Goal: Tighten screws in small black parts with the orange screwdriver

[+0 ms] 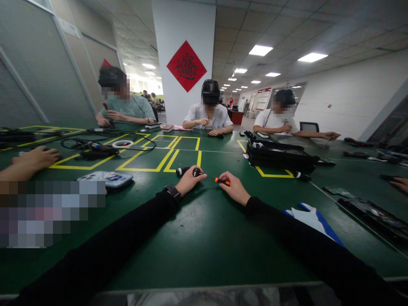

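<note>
My left hand (188,182), with a dark watch on its wrist, is closed around a small black object (196,172) whose kind I cannot make out. My right hand (235,188) grips a screwdriver (222,181) by its orange and black handle. Its thin shaft points left at the black object; whether the tip touches it is too small to tell. Just behind my left hand a black cylinder with a white band (181,171) lies on the green table (204,242). Both hands are held over the table's middle.
A black open case (280,154) stands right of centre, near another black cylinder (302,176). Blue-and-white gloves (314,219) and a circuit board unit (372,214) lie right. A patterned case (106,179), cables and a white ring (123,144) are left. Several people sit around.
</note>
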`<state>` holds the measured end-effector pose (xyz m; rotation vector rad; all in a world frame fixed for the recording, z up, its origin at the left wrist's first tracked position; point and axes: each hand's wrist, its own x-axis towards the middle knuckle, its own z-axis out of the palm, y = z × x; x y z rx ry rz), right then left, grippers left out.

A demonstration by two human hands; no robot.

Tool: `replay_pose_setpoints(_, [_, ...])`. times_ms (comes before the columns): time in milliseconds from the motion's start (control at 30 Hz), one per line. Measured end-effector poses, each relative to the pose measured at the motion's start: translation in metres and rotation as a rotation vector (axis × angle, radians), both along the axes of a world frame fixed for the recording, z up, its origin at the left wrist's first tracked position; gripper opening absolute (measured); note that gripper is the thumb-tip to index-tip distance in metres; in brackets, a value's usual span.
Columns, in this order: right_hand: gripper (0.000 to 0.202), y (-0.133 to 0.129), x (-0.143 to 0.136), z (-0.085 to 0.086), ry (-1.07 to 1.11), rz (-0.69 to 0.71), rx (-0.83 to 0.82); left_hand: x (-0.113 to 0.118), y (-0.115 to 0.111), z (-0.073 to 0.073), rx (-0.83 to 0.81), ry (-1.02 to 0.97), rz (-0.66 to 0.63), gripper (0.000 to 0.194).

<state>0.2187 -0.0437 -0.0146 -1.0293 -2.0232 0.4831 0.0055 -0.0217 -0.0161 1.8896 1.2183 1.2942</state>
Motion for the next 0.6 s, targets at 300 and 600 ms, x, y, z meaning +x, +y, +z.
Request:
replay_pose_setpoints(300, [0.019, -0.0024, -0.0027, 0.0027, -0.090, -0.028, 0.061, -0.0006, 0.0002, -0.0002, -0.008, -0.053, -0.014, 0.034])
replay_pose_setpoints(600, [0.016, -0.0050, -0.0025, 0.0025, 0.000, -0.007, 0.075, -0.0006, -0.0018, 0.0025, -0.027, -0.098, -0.002, 0.036])
